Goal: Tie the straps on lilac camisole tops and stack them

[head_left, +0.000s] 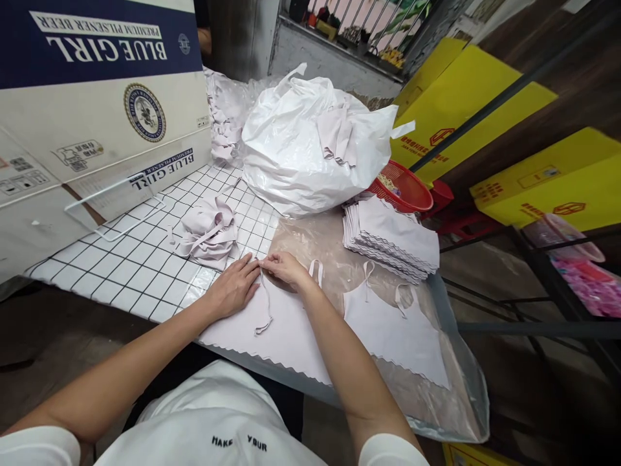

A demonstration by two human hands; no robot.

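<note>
A pale pink camisole top (281, 323) with a scalloped lower edge lies flat at the table's front. My left hand (235, 285) rests palm down on its upper left part, fingers stretched and slightly apart. Close to those fingertips, my right hand (284, 266) pinches a thin strap at the garment's top edge. A loose strap end (263, 325) trails down over the cloth. To the right lies a second camisole (395, 323) with looped straps. Beyond my left hand sits a crumpled heap of pink fabric with straps (211, 230).
A large beer carton (101, 129) stands at the left, beside a white wire frame (116, 213). Behind are a bulging white plastic bag (310, 149) and a red basket (405, 188). A stack of folded pink cloth (391, 236) sits right. Yellow boxes (478, 110) are on a rack.
</note>
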